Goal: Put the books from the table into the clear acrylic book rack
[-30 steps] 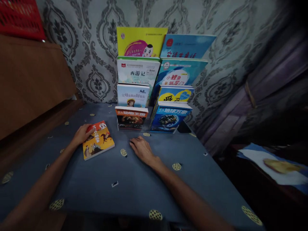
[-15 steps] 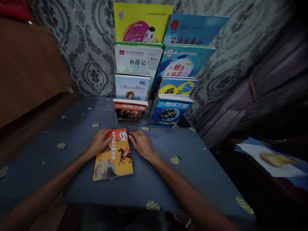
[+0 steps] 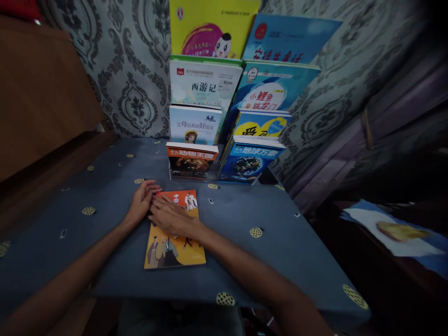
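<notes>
An orange book (image 3: 175, 249) with painted figures lies flat on the table, its cover facing up. My right hand (image 3: 171, 217) rests across the upper left of the cover, palm down with fingers stretched toward the left edge. Beside the book's top left corner is my left hand (image 3: 142, 200), its fingers loosely spread and close to the fingertips of my right hand. Whether the hands touch is hard to tell. Much of the printed title is hidden under my right hand.
A clear rack behind holds two columns of upright books, with an animal book (image 3: 192, 163) and a blue earth book (image 3: 245, 163) in front. The blue patterned tablecloth (image 3: 231, 261) covers the table. A wooden panel (image 3: 45, 93) stands left; papers (image 3: 392, 233) lie right.
My right hand has moved left from beside the book onto its cover. The book has shifted slightly right and nearer. My left hand is now at its corner, off most of the cover.
</notes>
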Tool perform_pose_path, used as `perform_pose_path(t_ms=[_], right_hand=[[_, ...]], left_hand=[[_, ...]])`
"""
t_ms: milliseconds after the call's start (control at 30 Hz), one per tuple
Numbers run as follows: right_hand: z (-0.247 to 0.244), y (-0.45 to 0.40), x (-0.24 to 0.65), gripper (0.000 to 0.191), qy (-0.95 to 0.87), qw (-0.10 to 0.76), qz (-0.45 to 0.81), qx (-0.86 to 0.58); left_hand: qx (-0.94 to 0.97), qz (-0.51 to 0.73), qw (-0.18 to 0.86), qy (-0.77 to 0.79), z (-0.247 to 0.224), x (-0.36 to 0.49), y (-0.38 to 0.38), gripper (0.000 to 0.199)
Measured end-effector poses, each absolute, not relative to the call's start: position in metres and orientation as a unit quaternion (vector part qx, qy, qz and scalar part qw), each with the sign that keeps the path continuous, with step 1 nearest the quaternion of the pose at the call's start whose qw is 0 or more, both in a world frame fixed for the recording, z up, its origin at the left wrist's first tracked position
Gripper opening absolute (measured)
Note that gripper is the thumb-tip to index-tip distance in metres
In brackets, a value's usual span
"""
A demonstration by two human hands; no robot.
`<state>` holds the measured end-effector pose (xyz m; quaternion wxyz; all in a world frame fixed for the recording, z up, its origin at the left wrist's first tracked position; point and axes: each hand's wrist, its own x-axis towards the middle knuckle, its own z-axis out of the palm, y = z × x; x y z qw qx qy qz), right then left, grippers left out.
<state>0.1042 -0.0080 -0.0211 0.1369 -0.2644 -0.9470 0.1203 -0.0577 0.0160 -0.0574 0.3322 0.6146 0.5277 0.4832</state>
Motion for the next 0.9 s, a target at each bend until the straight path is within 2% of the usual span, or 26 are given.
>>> perform_pose_path(t_ms=[200, 400, 633, 733, 900], right_hand=[[-0.022, -0.001, 0.129, 0.058, -0.93, 0.139, 0.154, -0.304], [-0.03, 0.002, 0.182, 0.056, -0.903, 0.146, 0.162, -0.37], [-0.06, 0.012, 0.218, 0.053, -0.858, 0.252, 0.222, -0.389], [-0.065, 0.017, 0.221, 0.053, -0.856, 0.267, 0.241, -0.371], [-0.066, 0.019, 0.222, 0.051, -0.855, 0.273, 0.244, -0.366]], left_hand=[[0.685, 0.428, 0.25, 0.534, -0.056, -0.052, 0.01, 0.036], [0.735, 0.374, 0.176, 0.538, -0.049, -0.049, 0.002, 0.035], [0.849, 0.228, 0.018, 0.477, -0.036, -0.04, -0.002, 0.035], [0.891, 0.174, 0.007, 0.419, -0.029, -0.033, -0.003, 0.037], [0.94, 0.132, 0.056, 0.31, -0.02, -0.014, -0.03, 0.04]])
